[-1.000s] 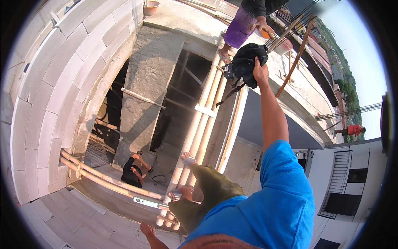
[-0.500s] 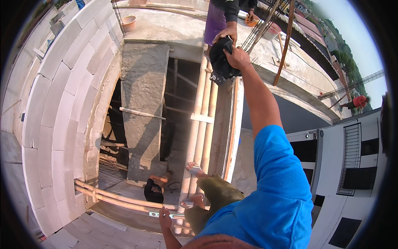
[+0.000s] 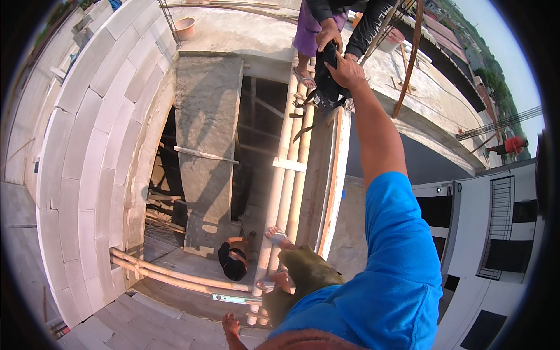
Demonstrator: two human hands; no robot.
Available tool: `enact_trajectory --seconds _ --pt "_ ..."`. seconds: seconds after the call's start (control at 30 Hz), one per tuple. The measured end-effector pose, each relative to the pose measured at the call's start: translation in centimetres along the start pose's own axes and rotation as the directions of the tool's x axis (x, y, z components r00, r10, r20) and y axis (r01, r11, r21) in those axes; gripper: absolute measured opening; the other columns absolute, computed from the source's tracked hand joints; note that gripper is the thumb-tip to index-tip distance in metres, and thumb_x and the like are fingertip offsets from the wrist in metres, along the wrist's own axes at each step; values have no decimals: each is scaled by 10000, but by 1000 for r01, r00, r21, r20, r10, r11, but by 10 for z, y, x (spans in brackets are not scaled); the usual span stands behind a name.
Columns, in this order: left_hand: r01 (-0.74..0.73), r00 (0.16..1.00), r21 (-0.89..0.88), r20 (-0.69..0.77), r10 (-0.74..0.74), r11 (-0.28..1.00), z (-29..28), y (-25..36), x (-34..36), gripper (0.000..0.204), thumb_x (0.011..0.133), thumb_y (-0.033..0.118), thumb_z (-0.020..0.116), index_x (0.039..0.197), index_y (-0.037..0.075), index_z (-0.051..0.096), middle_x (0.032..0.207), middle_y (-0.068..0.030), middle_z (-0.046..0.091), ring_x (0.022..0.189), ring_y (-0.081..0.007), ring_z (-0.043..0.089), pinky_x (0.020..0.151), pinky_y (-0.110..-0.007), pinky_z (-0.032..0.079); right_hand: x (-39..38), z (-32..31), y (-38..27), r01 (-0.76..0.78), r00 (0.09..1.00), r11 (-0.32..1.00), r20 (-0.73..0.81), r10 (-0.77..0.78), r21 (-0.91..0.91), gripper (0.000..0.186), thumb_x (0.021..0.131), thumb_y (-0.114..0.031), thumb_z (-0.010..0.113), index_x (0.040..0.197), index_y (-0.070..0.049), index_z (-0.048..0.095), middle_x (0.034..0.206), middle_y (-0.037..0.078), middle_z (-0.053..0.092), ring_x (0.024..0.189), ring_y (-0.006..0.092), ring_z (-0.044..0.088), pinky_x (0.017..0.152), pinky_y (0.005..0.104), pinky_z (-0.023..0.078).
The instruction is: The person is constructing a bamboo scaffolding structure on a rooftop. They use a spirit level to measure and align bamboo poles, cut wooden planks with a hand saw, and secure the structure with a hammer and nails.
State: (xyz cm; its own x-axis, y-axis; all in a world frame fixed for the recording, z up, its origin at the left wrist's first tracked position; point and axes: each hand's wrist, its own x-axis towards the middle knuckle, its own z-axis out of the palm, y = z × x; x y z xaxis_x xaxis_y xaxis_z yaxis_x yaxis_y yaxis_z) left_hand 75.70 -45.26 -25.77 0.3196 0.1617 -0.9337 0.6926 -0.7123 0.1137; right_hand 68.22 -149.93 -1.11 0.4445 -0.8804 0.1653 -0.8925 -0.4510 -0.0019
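My right hand (image 3: 348, 71), reaching far forward, grips a black fabric bundle (image 3: 328, 87) with dangling straps and buckles; its exact kind does not show. The co-worker's two hands (image 3: 330, 35), in dark sleeves, are on the same bundle from the far side. Low in the picture, my left hand (image 3: 231, 324) hangs with loosely parted fingers and nothing visible in it. Just beyond it a pale spirit level (image 3: 233, 298) with a green vial lies beside the bamboo poles (image 3: 181, 280), apart from my fingers.
My sandalled feet (image 3: 277, 234) stand on upright-running bamboo poles (image 3: 289, 192) over a deep opening. Below, another person (image 3: 234, 265) bends over. A light block wall (image 3: 87, 151) rises at left. A concrete ledge (image 3: 233, 29), bucket (image 3: 185, 28) and rebar (image 3: 168, 20) lie farther off.
The co-worker's second hand has come onto the black bundle, whose straps now hang loose. My left hand has moved down, away from the spirit level. The person below has shifted.
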Motion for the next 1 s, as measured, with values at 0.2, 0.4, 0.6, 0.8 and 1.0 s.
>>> enact_trajectory --seconds 0.2,0.4,0.6,0.8,1.0 --pt "-250 967 -10 -43 249 968 30 3 -1 449 1064 331 644 1421 59 625 1118 -84 694 884 -209 679 738 -359 547 23 3 17 -221 972 956 -33 232 195 796 1020 -639 621 1546 -52 509 1385 344 659 1305 509 650 1088 561 537" --pt "-394 919 -94 -35 393 914 47 18 0 418 1051 253 658 1390 8 655 1093 -94 718 856 -160 669 755 -327 546 66 12 70 -393 893 846 -69 444 360 859 924 -613 720 1489 24 601 1421 318 678 1353 451 648 1147 478 504" --pt "-334 942 -116 -63 328 936 41 13 -12 408 1039 248 676 1376 18 667 1090 -110 723 896 -177 662 773 -347 550 78 8 77 -380 896 800 -30 443 465 866 918 -619 728 1481 28 612 1406 319 686 1344 466 649 1146 486 500" --pt "-323 943 22 -83 323 946 40 4 4 413 1039 257 690 1378 23 668 1072 -126 721 891 -187 659 804 -356 551 111 18 102 -250 888 837 -230 399 487 862 990 -609 672 1537 42 531 1431 332 662 1375 480 620 1164 504 479" --pt "-407 909 41 -82 409 912 53 9 1 457 1041 317 695 1387 20 657 1090 -193 745 970 -252 717 877 -404 571 104 15 122 -129 877 890 -369 308 436 864 1020 -579 660 1572 64 488 1526 352 580 1433 476 569 1191 484 450"
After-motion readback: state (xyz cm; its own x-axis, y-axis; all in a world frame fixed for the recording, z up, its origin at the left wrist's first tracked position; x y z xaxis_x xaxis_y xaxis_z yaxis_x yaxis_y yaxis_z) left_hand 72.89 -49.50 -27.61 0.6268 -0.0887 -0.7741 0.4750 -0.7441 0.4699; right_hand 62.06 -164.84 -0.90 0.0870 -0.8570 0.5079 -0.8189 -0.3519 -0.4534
